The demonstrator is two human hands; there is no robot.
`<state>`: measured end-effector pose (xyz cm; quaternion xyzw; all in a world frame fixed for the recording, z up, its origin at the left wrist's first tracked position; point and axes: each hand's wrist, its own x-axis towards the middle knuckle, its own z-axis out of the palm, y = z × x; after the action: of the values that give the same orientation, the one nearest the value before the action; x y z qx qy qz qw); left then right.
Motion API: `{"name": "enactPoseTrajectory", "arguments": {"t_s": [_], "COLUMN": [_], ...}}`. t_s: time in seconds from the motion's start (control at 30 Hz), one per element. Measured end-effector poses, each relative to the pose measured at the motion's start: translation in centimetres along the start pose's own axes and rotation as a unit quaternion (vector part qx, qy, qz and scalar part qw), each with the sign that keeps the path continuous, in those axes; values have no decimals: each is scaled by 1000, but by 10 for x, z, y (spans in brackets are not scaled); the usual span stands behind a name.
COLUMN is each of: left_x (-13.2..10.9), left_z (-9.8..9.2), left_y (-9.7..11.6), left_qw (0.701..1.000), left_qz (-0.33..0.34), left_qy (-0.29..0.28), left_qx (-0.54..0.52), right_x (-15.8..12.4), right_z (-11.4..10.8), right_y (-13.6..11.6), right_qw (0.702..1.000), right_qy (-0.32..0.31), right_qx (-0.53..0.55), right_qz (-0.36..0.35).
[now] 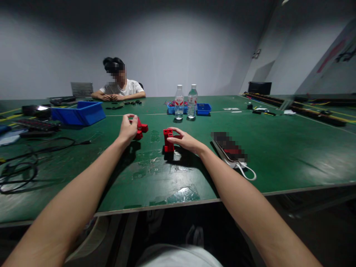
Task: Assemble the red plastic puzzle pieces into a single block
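My left hand (128, 128) is raised a little above the green table (278, 148), its fingers closed round a red plastic part (141, 129) that sticks out to the right of the fist. My right hand (184, 140) rests on the table with thumb and fingers pinching a second red block-shaped part (168, 141) that stands upright on the surface. The two red parts are apart, roughly a hand's width between them.
A phone with a white cord (232, 150) lies right of my right hand. Two water bottles (185, 102) and small blue trays (204, 108) stand further back. A big blue bin (80, 113) and black cables (19, 167) are left. A person in white (119, 89) sits opposite.
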<state>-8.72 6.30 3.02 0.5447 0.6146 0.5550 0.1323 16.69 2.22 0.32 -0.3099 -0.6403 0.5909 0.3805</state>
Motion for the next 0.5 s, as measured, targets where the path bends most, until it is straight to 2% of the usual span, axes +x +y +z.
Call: {"name": "enactPoseTrajectory", "arguments": {"t_s": [0.13, 0.3, 0.4, 0.5], "left_x": [-24, -49, -59, -66], "left_z": [23, 36, 42, 49], "left_y": [14, 16, 15, 16], "left_qw": [986, 969, 950, 921], "left_qz": [-39, -72, -120, -177], "left_qy": [-100, -163, -203, -220], "left_qx": [-126, -171, -207, -269], "right_x": [-2, -3, -2, -1], "right_z": [1, 4, 5, 4], "right_y": [-2, -3, -2, 0], "right_qw": [1000, 1000, 1000, 1000], "right_qy": [6, -9, -17, -25], "right_qx": [-10, 4, 1, 0], "right_qz": [3, 15, 6, -6]}}
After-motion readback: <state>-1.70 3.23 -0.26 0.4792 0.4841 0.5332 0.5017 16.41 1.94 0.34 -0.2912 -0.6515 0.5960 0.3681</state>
